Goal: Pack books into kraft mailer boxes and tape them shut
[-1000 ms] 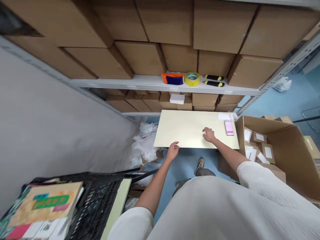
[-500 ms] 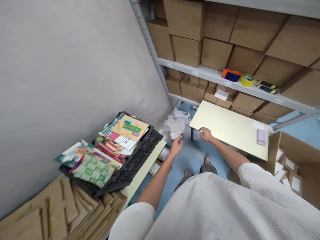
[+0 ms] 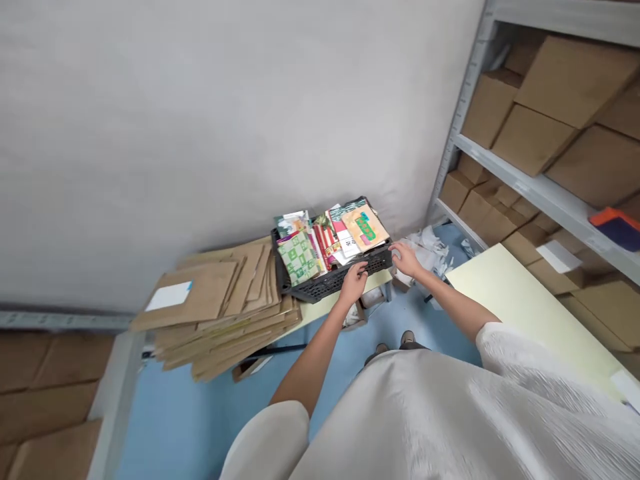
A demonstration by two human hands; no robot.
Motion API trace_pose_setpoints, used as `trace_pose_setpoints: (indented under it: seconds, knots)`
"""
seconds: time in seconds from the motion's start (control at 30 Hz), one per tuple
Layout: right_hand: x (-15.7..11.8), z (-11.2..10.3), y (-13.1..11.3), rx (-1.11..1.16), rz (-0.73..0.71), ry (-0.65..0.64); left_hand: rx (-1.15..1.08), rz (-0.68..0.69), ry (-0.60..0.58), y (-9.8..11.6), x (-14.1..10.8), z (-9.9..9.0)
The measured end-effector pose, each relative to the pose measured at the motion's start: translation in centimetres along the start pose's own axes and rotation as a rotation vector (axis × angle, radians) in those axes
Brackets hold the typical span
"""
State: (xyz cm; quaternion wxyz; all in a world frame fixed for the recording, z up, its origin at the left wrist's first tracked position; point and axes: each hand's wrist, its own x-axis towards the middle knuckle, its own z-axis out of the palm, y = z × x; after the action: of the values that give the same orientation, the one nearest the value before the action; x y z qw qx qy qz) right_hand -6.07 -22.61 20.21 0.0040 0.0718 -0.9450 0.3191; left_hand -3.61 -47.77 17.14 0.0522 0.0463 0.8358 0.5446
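Observation:
My left hand rests with spread fingers on the long rim of a black plastic crate. My right hand is at the crate's right end, just beside the rim, and I cannot tell whether it touches. The crate is packed with printed booklets and magazines, with green and orange covers on top. It stands on a pale tabletop. Neither hand holds anything I can see.
Flattened cardboard sheets are stacked left of the crate. Crumpled white paper lies beyond my right hand. A cream board is at the right, below metal shelves of cardboard boxes. A grey wall rises behind; the floor is blue.
My view has swung left, bringing the crate and cardboard stack into the middle. My hands have moved from the cream board's edge to the crate, and the board now lies at the right.

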Motion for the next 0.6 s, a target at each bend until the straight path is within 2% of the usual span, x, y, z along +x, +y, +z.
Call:
trace_pose_setpoints:
  seconds: [0.17, 0.33, 0.6]
  knots:
    - [4.2, 1.5, -5.0, 0.000, -0.181, -0.016, 0.002, -0.020, 0.161, -0.8, -0.9, -4.5]
    - [6.8, 3.5, -9.5, 0.014, -0.286, -0.068, 0.004, -0.003, 0.258, -1.9, -1.0, -8.9]
    - [8.5, 7.7, -16.5, -0.050, -0.239, -0.122, 0.045, 0.072, 0.258, -4.1, 0.5, -16.2]
